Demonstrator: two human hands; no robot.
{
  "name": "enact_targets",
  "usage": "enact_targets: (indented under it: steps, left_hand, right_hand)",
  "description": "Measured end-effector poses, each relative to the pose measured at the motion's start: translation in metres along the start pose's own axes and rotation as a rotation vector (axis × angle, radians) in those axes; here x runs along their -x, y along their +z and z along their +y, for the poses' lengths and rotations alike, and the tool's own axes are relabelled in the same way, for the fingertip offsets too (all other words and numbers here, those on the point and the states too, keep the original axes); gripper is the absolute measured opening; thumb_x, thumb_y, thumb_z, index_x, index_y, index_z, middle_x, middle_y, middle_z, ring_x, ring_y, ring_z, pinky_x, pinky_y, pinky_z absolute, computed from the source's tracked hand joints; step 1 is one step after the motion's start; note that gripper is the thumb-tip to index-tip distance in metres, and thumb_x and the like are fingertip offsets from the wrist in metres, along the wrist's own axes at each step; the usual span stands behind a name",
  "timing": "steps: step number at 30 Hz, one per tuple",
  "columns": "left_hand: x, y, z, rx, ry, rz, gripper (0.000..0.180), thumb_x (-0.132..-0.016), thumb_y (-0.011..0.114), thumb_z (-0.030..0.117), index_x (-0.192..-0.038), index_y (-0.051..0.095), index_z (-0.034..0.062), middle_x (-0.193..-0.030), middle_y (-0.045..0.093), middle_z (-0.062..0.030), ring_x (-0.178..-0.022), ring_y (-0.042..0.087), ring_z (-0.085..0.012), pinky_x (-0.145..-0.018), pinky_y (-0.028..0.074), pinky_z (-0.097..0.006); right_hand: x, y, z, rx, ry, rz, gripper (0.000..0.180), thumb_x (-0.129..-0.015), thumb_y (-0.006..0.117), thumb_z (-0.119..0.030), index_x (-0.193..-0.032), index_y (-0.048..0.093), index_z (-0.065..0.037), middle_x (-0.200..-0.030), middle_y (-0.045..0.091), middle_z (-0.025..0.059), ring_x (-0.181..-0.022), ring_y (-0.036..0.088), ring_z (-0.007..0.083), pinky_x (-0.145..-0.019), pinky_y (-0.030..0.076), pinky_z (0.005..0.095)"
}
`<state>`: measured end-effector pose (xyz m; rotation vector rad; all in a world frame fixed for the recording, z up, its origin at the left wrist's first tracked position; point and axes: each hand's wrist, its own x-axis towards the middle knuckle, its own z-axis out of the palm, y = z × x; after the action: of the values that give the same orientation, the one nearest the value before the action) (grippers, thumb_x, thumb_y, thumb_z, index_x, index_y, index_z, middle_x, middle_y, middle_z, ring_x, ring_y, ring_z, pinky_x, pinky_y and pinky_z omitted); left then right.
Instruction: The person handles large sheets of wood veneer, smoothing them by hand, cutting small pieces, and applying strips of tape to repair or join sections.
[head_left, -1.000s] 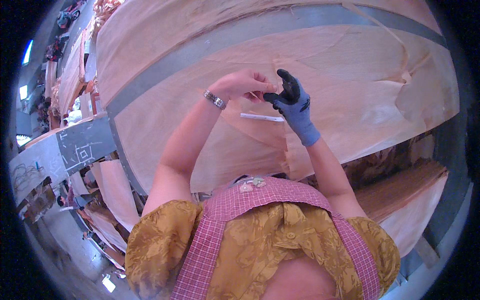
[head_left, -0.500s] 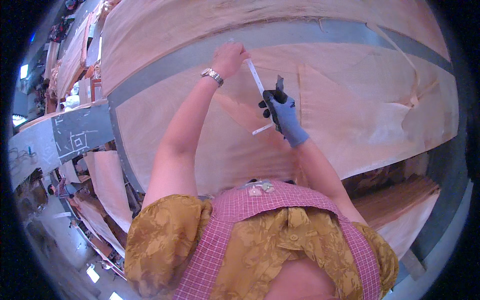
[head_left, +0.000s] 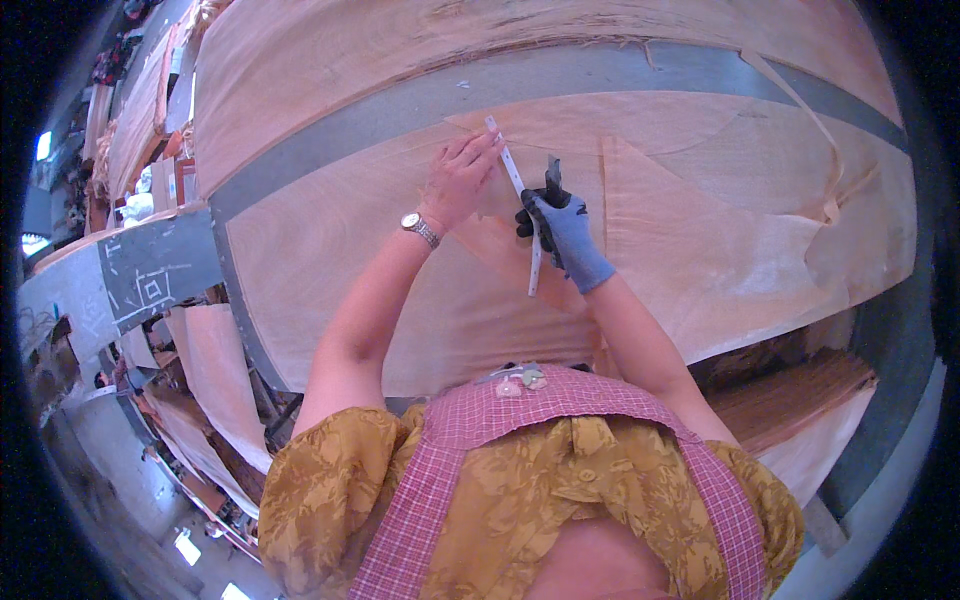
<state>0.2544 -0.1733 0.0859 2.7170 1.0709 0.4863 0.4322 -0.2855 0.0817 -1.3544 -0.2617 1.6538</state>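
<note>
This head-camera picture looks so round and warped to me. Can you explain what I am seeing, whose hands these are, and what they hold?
No machine here: a person wears a wide fisheye camera on the head, looking down at their own arms, which is why straight edges bend. Large thin sheets of pale wood veneer lie on a grey table. The bare left hand, with a wristwatch, presses on a long pale ruler-like strip lying on the veneer. The right hand, in a blue-grey glove, holds a small dark tool against that strip; it may be a knife, but I cannot be sure. Below are the person's checked pink apron and gold blouse.
</note>
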Motion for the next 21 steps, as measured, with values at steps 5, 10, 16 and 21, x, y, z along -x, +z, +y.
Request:
enact_targets:
  steps: [5,10,16,21]
  left_hand:
    - [0.001,-0.009,0.009,-0.015,-0.035,-0.186,0.055,-0.085,0.067,0.031,-0.137,0.055,0.0205,-0.151,0.042,-0.008,-0.134,0.041,-0.0254,-0.107,0.034,-0.045]
    - [-0.002,0.0,0.006,-0.122,-0.011,-0.202,0.061,-0.083,0.067,0.039,-0.139,0.053,0.022,-0.154,0.037,-0.0068,-0.134,0.04,-0.0265,-0.106,0.033,-0.044]
    - [-0.001,-0.003,0.005,-0.137,0.003,-0.191,0.062,-0.081,0.068,0.042,-0.139,0.054,0.0226,-0.153,0.04,-0.0051,-0.129,0.044,-0.0256,-0.105,0.032,-0.045]
    - [-0.005,0.002,0.002,-0.147,0.034,-0.177,0.064,-0.081,0.068,0.041,-0.141,0.052,0.023,-0.153,0.04,-0.0045,-0.129,0.044,-0.0266,-0.104,0.033,-0.045]
  right_hand:
    - [0.005,-0.008,-0.025,0.289,-0.086,-0.024,0.017,-0.091,0.066,-0.018,-0.089,0.067,-0.002,-0.069,0.066,0.0072,-0.054,0.064,0.0187,-0.05,0.052,0.0327]
    - [-0.014,-0.029,-0.078,1.067,-0.38,-0.037,0.031,-0.091,0.059,-0.031,-0.084,0.066,-0.002,-0.075,0.068,0.0181,-0.073,0.068,0.0341,-0.068,0.052,0.0434]
    - [-0.017,-0.042,-0.077,1.418,-0.585,0.044,0.03,-0.09,0.059,-0.033,-0.09,0.061,-0.003,-0.076,0.067,0.0184,-0.081,0.066,0.0364,-0.074,0.052,0.0471]
    - [-0.01,-0.039,-0.058,1.0,-0.32,-0.013,0.027,-0.092,0.062,-0.03,-0.088,0.064,-0.003,-0.069,0.067,0.0132,-0.065,0.065,0.0244,-0.06,0.051,0.0378]
